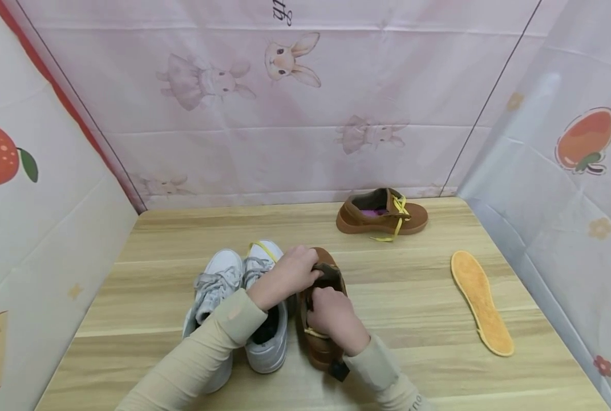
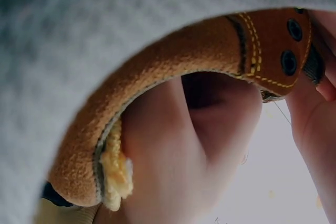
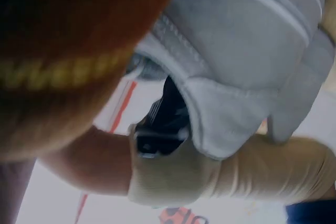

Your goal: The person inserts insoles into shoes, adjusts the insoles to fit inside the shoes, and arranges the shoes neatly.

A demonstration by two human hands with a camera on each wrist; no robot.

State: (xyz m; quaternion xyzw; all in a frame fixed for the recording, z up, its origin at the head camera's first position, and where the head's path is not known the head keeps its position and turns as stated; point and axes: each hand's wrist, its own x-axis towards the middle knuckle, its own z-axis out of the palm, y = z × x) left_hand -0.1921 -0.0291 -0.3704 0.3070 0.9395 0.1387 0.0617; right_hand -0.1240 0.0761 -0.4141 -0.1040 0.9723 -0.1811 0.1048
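A brown shoe (image 1: 318,348) with yellow stitching stands on the table, toe pointing away. My left hand (image 1: 292,271) reaches over the white shoes and grips the eyelet flap at the shoe's opening. My right hand (image 1: 331,311) is pushed down into the opening, its fingers hidden inside. In the left wrist view, a fuzzy yellow edge (image 2: 116,174) pokes out between the shoe's collar (image 2: 163,61) and the right hand; it matches the yellow insole (image 1: 482,302) lying on the table at right. I cannot tell how the right fingers lie inside.
Two white shoes (image 1: 266,357) with grey laces stand side by side, just left of the brown one. A yellow lace (image 1: 264,249) lies over one toe. Another brown shoe (image 1: 413,220), yellow-laced with purple inside, stands at the back. Printed cloth walls (image 1: 295,160) enclose the wooden table (image 1: 397,342).
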